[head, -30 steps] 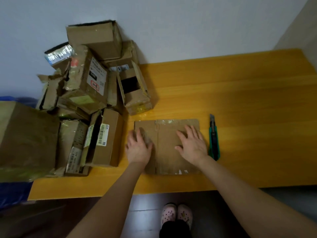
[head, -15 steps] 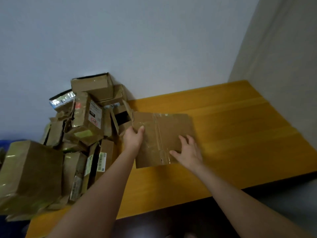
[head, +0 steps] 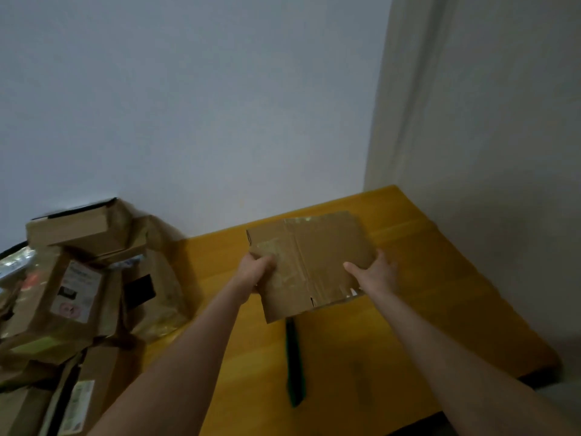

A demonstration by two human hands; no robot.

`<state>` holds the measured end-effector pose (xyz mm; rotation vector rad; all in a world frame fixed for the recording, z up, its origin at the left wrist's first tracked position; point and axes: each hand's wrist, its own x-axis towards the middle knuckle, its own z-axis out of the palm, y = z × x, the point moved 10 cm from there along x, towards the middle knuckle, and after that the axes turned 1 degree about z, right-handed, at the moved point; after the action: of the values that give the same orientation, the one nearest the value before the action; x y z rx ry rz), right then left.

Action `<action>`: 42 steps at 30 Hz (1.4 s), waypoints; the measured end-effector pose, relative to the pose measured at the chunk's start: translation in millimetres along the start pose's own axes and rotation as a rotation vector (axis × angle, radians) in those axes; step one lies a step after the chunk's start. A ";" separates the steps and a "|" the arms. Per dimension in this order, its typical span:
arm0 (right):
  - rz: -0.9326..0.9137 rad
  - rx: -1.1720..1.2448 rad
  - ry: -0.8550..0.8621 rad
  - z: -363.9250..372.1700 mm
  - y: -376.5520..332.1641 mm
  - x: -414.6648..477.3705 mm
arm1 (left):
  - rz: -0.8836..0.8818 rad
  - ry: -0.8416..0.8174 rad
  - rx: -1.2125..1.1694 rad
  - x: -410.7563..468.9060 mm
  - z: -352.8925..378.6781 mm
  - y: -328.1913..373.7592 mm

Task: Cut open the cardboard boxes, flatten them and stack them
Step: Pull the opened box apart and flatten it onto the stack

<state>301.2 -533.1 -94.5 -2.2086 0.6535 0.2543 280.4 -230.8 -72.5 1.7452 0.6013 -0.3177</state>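
A flattened brown cardboard box (head: 314, 262) with strips of clear tape is held above the yellow wooden table (head: 408, 294), tilted toward me. My left hand (head: 256, 270) grips its left edge, thumb on top. My right hand (head: 375, 270) holds its right edge, thumb on the top face and fingers behind. A green utility knife (head: 294, 363) lies on the table below the cardboard, near the front.
A pile of several unflattened cardboard boxes (head: 85, 284) fills the table's left end against the pale wall. A second wall (head: 487, 152) bounds the table on the right. Bare tabletop shows at the far right corner.
Both hands have lifted the flattened box off the table and carried it to the right, toward the far corner. My view has swung up and right.
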 end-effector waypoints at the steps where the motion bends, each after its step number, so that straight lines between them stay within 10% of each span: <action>1: -0.014 -0.081 0.031 -10.5 -0.3 16.9 | -0.022 -0.018 0.009 10.6 17.2 2.2; 14: -0.426 -0.587 -0.163 1.8 -3.9 158.7 | -0.008 0.147 -0.030 146.5 201.3 71.1; 22: -0.398 -0.727 -0.296 28.0 -3.2 187.2 | 0.028 -0.083 0.072 165.6 241.2 80.6; 30: -0.467 -0.758 -0.256 44.4 -47.2 155.6 | 0.222 -0.049 1.044 131.4 196.7 62.8; 42: -0.620 -0.721 -0.229 173.2 -144.4 -36.1 | 0.231 0.022 1.098 41.3 -23.1 -10.2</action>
<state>352.9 -310.7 -101.3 -2.8672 -0.3259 0.4559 306.7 -197.6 -95.9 2.8395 0.2099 -0.5183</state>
